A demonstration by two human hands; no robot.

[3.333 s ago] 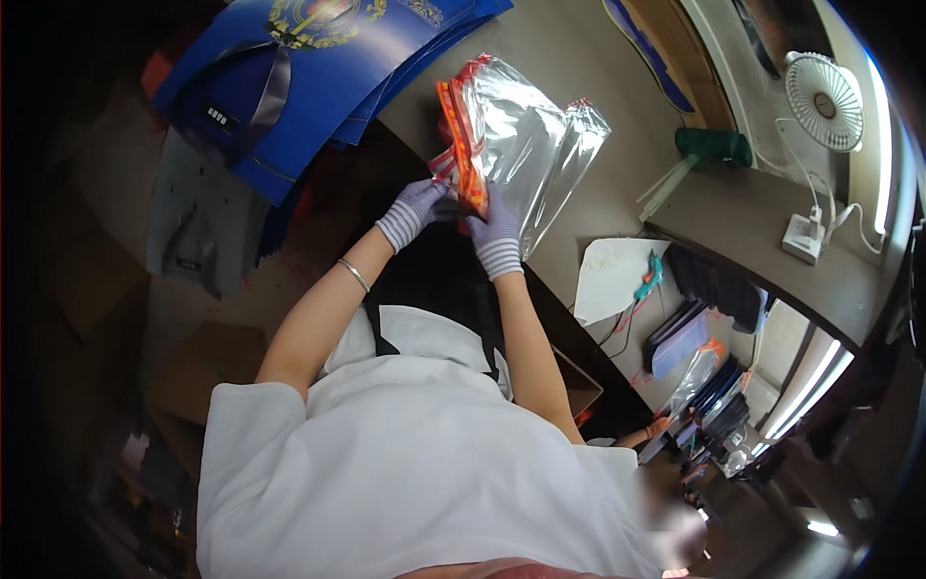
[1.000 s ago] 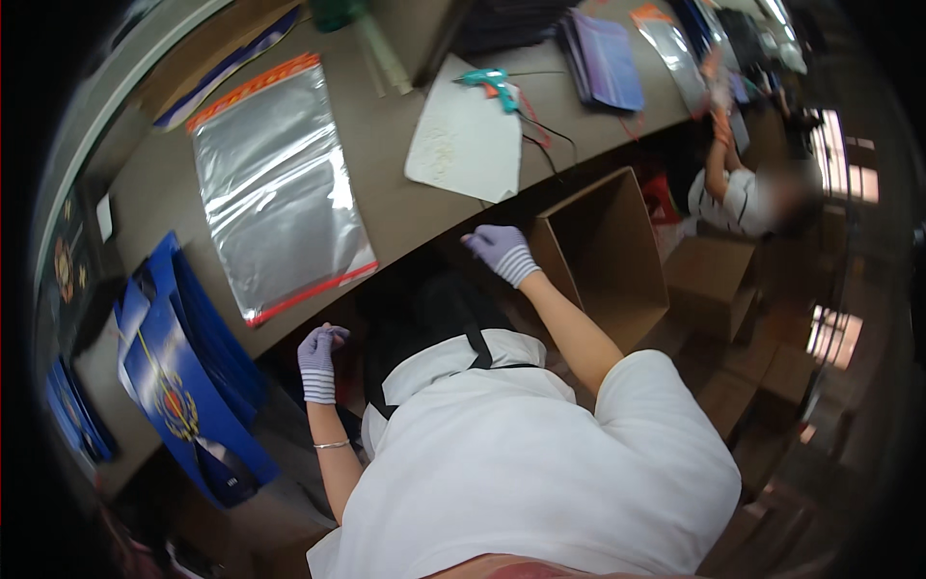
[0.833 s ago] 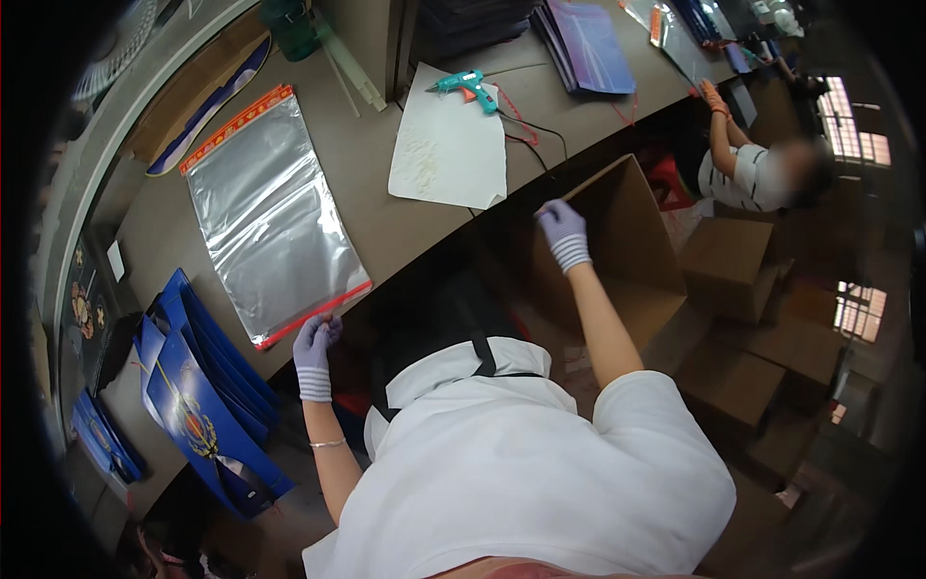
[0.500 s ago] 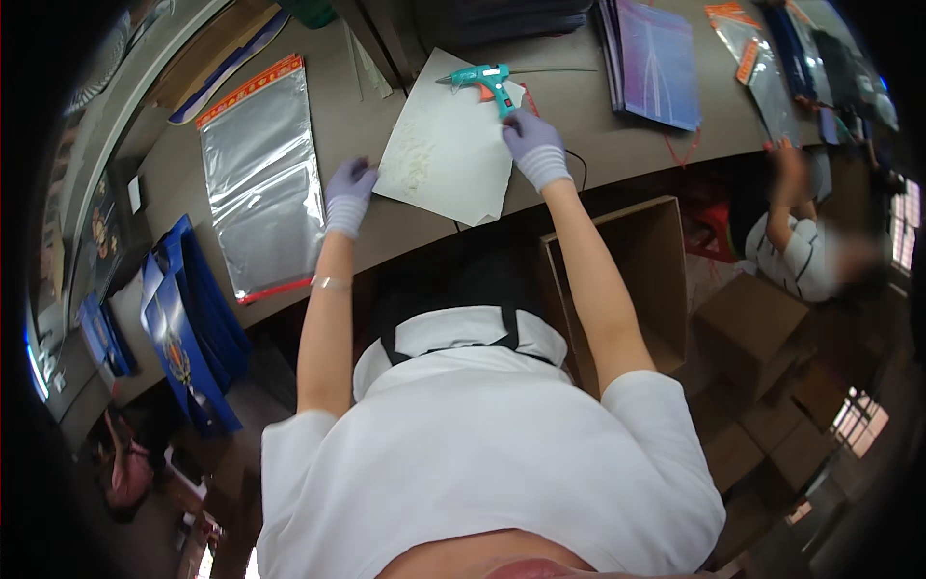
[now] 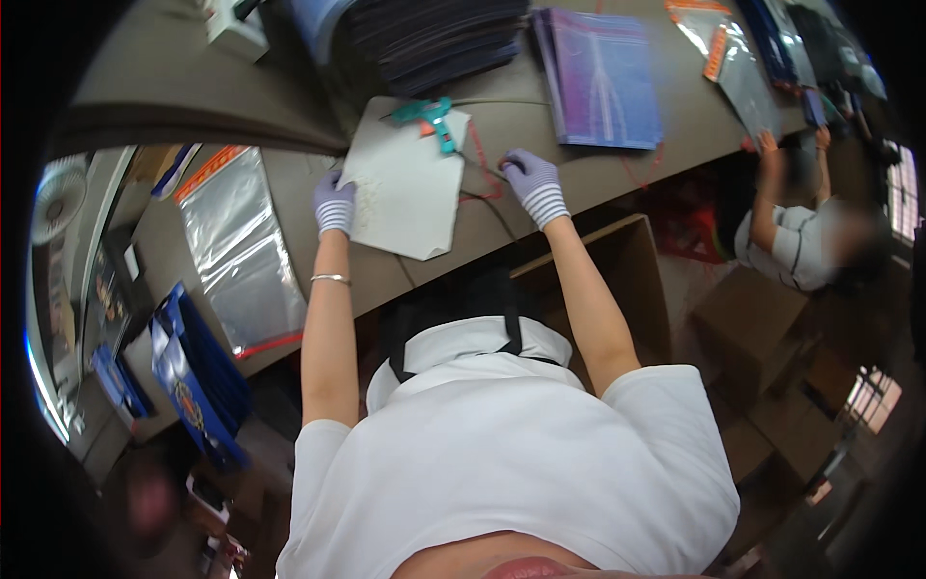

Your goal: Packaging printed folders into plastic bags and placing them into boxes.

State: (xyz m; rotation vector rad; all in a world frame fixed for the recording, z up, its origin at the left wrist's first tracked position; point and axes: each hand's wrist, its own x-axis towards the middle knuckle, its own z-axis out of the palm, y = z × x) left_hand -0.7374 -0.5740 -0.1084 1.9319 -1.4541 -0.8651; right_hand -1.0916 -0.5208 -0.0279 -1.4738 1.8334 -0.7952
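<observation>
My left hand (image 5: 334, 201), in a purple glove with a striped cuff, is at the left edge of a white board (image 5: 410, 183). Its fingers are curled against that edge. Small pale bits (image 5: 367, 203) lie on the board's left part. A teal glue gun (image 5: 439, 121) rests across the board's upper right corner. Right of the board, my right hand (image 5: 532, 183), gloved alike, hovers over or touches the table with fingers bent together. A thin red cord (image 5: 479, 145) runs close to its fingertips; whether they pinch it is hard to see.
Clear plastic bags (image 5: 236, 251) lie on the left, with blue bags (image 5: 193, 376) beyond. At the back are a dark stack (image 5: 439, 43) and purple-blue bags (image 5: 608, 87). A cardboard box (image 5: 617, 280) stands below the table edge; a co-worker (image 5: 791, 241) is at right.
The view has turned, shifting the table's things. My right hand has left the board's right edge and moved away rightward. My left hand is now closer against the board's left edge.
</observation>
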